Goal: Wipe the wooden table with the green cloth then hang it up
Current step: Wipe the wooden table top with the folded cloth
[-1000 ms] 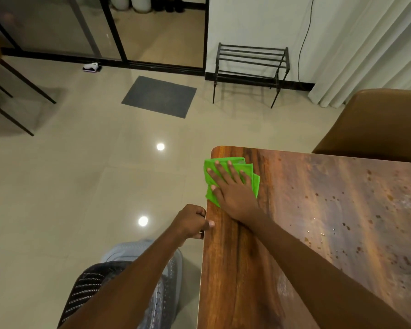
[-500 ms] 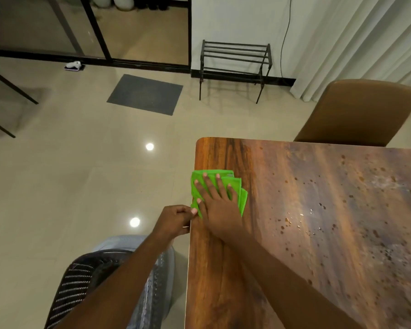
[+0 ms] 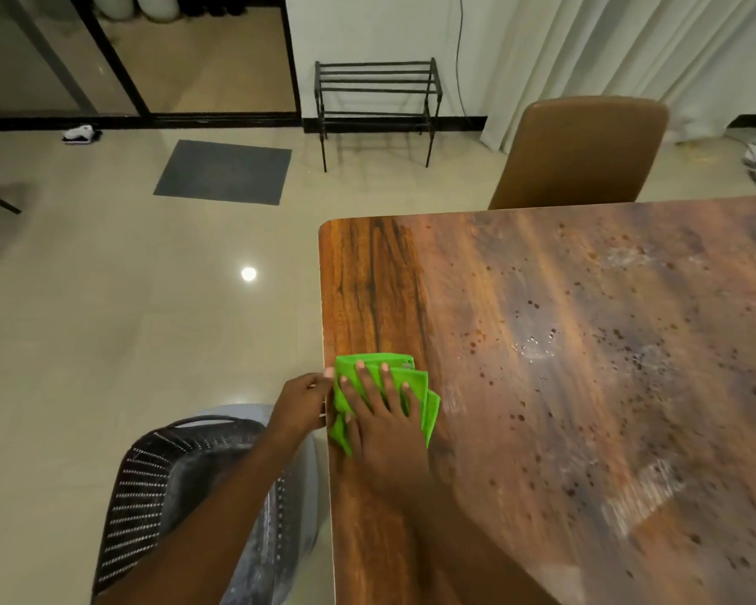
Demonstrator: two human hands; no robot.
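Here the right hand [image 3: 385,430] lies flat, fingers spread, on the folded green cloth [image 3: 431,412] at the left edge of the wooden table [image 3: 564,386]. The left hand [image 3: 300,403] curls against that edge, grip unclear. A brown chair [image 3: 581,155] stands behind the table, a black perforated basket [image 3: 149,482] under the left forearm.

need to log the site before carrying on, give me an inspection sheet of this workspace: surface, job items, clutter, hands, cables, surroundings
surface: wooden table, dull smears and dark specks over its right part; the strip along the left edge looks cleaner.
job's things: green cloth, folded, flat on the table near its left edge.
clutter: water droplets mid-table.
grippers: right hand flat on the cloth, fingers spread; left hand at the table's edge beside the cloth, grip unclear.
cables: one dark cable down the far wall.
surroundings: brown chair at the table's far side, metal rack by the wall, grey mat on the tiled floor.
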